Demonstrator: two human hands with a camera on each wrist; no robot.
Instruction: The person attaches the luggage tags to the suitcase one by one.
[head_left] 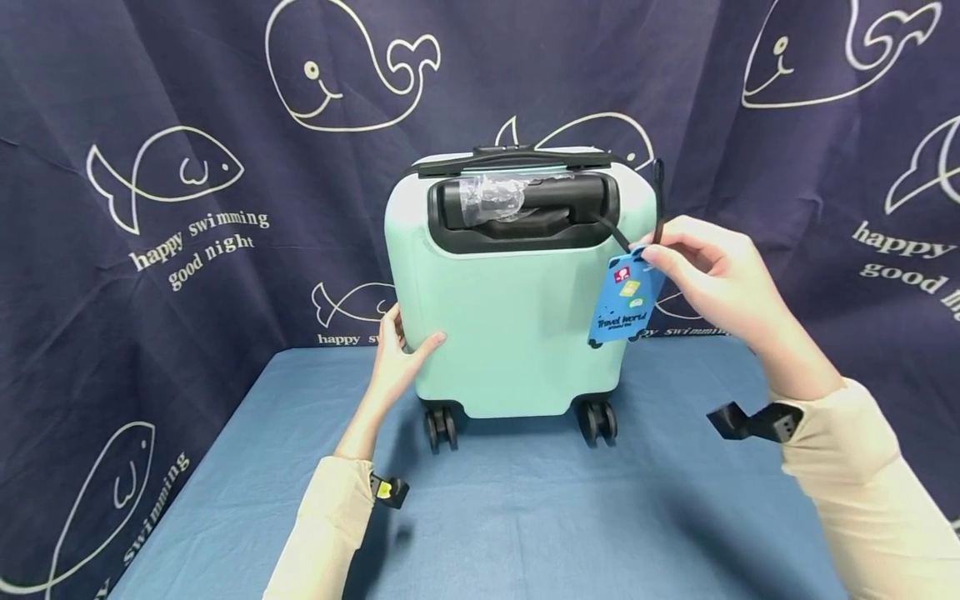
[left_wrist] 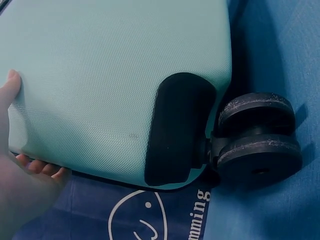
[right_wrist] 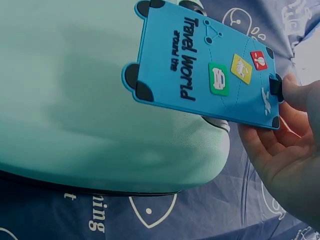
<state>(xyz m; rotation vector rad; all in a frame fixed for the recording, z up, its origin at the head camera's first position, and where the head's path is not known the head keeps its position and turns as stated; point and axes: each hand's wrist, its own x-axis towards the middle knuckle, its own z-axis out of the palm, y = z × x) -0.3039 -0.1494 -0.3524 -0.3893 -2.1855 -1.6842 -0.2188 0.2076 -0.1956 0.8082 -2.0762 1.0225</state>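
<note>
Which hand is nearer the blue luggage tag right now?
Right. The right hand holds the blue luggage tag at its strap end; the left hand is away from it, gripping the suitcase low on the opposite side.

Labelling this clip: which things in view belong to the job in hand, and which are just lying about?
Likely in the job:
suitcase, held by the left hand
blue luggage tag, pinched at one end by the right hand
black strap by the tag

Just around:
fish-print curtain behind
blue cloth underneath
clear plastic on the suitcase handle
</note>
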